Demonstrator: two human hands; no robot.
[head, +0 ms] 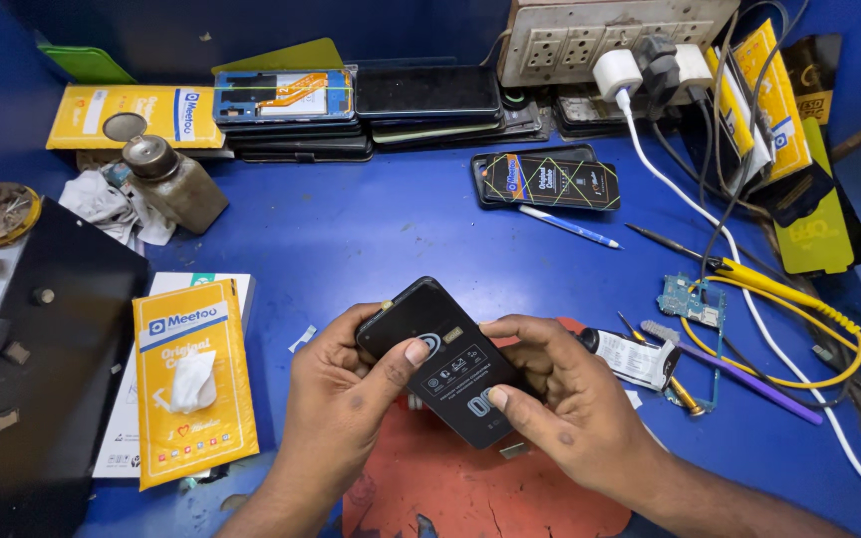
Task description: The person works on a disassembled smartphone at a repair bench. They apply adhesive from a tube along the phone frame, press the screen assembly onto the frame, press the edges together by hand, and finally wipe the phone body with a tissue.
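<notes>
A phone repair workbench: stacked phones (pixel 351 110) beyond the hands, circuit board (pixel 688 297) and screwdriver (pixel 675 244) to their right.

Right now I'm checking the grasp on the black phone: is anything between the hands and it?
Nothing visible. Both hands already touch the black phone: the left hand has its thumb on the back, and the right hand has fingers on its right edge. It is held above the red mat.

A black smartphone (pixel 445 361) is held back-side up, tilted diagonally with its upper end toward the far left. Its glossy back carries a printed protective film with small icons, and it hangs just above a red mat (pixel 470 488) on the blue counter (pixel 351 239).
</notes>
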